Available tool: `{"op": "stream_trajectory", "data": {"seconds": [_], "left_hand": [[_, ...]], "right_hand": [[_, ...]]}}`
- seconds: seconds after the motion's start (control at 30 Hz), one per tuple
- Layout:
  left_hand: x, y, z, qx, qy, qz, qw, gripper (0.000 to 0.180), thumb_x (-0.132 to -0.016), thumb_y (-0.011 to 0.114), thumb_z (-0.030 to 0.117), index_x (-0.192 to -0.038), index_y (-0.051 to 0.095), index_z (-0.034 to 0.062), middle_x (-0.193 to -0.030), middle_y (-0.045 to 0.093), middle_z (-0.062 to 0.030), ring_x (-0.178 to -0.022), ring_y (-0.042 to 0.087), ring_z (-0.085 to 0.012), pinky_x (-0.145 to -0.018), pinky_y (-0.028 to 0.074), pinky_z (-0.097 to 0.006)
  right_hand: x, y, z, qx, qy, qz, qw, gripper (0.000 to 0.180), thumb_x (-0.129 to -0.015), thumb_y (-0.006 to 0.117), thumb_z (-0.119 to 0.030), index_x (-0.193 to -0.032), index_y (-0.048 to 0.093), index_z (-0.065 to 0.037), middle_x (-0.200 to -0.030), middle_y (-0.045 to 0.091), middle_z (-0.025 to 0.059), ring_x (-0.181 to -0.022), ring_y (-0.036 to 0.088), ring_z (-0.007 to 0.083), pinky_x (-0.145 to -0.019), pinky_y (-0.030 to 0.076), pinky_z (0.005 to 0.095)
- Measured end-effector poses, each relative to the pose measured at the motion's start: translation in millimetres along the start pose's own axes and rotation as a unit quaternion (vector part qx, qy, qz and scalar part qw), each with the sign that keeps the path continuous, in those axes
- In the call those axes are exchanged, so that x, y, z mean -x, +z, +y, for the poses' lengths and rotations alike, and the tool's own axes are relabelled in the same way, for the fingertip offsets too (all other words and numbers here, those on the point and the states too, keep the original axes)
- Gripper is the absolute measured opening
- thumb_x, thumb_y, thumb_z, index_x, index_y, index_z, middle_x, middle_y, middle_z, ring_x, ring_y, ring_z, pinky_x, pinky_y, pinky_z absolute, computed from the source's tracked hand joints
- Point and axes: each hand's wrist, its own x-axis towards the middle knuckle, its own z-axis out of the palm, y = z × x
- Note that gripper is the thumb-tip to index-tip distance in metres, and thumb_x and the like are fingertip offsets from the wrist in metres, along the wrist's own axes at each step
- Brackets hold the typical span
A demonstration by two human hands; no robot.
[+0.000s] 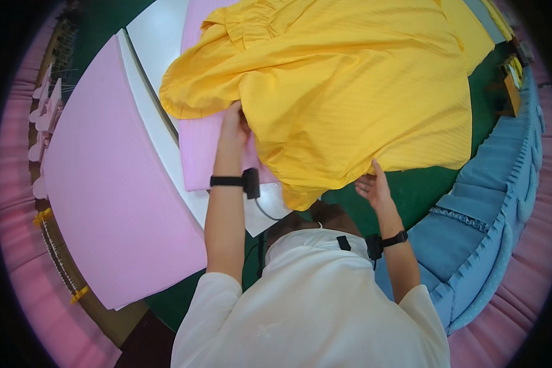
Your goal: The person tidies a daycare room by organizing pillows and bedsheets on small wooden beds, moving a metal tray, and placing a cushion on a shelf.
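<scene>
A large yellow cloth (362, 92) with fine ribbed stripes lies in loose folds over a white table. A gathered, ruffled part of it shows at the upper left, and its near corner hangs past the table edge. My left hand (234, 126) is closed at the cloth's left side, pinching a fold; its fingertips are partly hidden by the fabric. My right hand (374, 187) is at the lower right hem, thumb against the cloth and apart from the half-bent fingers. Under the yellow cloth, a folded pink cloth (197, 147) shows along the left.
Another pink-covered board or table (116, 178) stands at the left, split by a gap from the white table (156, 43). Blue padded, ruffled fabric (472, 208) runs along the right. Pink padded material (27, 257) borders the left. The floor (405, 190) is green.
</scene>
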Motion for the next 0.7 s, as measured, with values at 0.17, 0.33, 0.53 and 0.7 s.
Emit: {"op": "stream_trajectory", "data": {"seconds": [0.17,0.33,0.53,0.7], "left_hand": [[80.8,-61.5,35.6,0.174,0.173,-0.184,0.952,0.044,-0.093,0.041,0.019,-0.133,0.045,0.0,-0.134,0.053,-0.0131,-0.126,0.048,-0.0255,-0.108,0.035,-0.044],[120.4,-61.8,34.7,0.046,0.209,-0.017,0.977,0.045,-0.094,0.037,0.018,-0.134,0.043,-0.0017,-0.135,0.051,-0.0134,-0.127,0.048,-0.0252,-0.106,0.039,-0.04],[155.0,-80.6,-16.6,0.11,0.068,-0.039,0.991,0.043,-0.092,0.047,0.014,-0.131,0.044,-0.0033,-0.127,0.057,-0.0147,-0.116,0.057,-0.0282,-0.099,0.046,-0.042],[158.9,-67.6,-60.8,0.16,-0.065,-0.009,0.985,0.048,-0.086,0.059,0.008,-0.131,0.046,0.0002,-0.122,0.061,-0.0125,-0.106,0.063,-0.0282,-0.094,0.051,-0.04]], "right_hand": [[-28.8,-12.9,-12.8,-0.176,-0.104,-0.098,0.974,0.043,-0.087,0.07,-0.027,-0.12,0.053,-0.005,-0.108,0.059,0.0094,-0.094,0.058,0.0222,-0.086,0.049,0.0371],[-9.4,-17.7,-18.7,-0.14,-0.2,-0.096,0.965,0.036,-0.087,0.069,-0.02,-0.117,0.054,-0.006,-0.106,0.061,0.0058,-0.09,0.061,0.0188,-0.08,0.051,0.0328],[24.3,-46.7,-54.2,-0.096,-0.304,-0.04,0.947,0.044,-0.085,0.066,-0.014,-0.125,0.049,-0.007,-0.116,0.058,0.0055,-0.1,0.059,0.0179,-0.078,0.05,0.031],[3.6,-120.0,-93.0,-0.093,-0.367,0.004,0.926,0.033,-0.087,0.058,-0.016,-0.118,0.054,-0.004,-0.113,0.062,0.0052,-0.104,0.06,0.0221,-0.089,0.049,0.0354]]}}
